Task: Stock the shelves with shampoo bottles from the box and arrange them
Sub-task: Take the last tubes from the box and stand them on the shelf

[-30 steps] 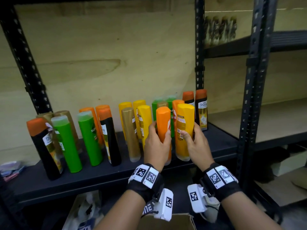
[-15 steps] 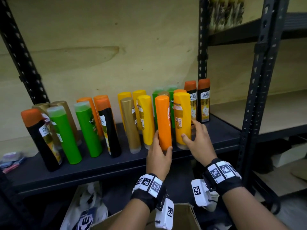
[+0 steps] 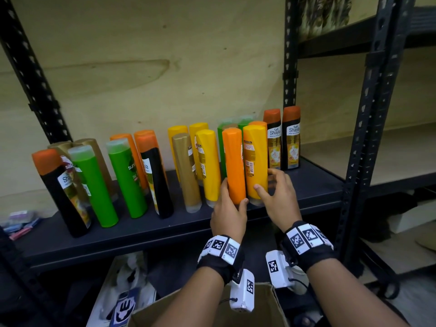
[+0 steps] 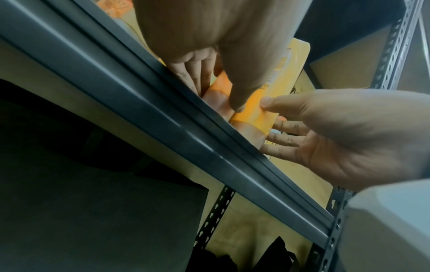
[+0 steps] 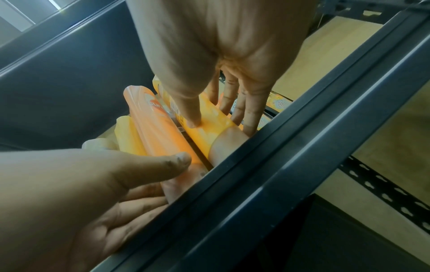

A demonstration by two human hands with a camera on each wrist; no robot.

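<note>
An orange shampoo bottle and a yellow one stand side by side near the front of the dark shelf. My left hand grips the orange bottle at its base, thumb in front and fingers behind. My right hand pinches the yellow bottle low down, thumb on its front and fingers along its far side. An open cardboard box sits below my wrists.
Several more bottles fill the shelf: green ones, gold, yellow, and black ones with orange caps at the right. A black upright post stands to the right, with a wooden shelf beyond. A white bag lies below.
Both bottles have gone down and back to stand on the shelf. My hands have slid from mid-height to the bottles' bases.
</note>
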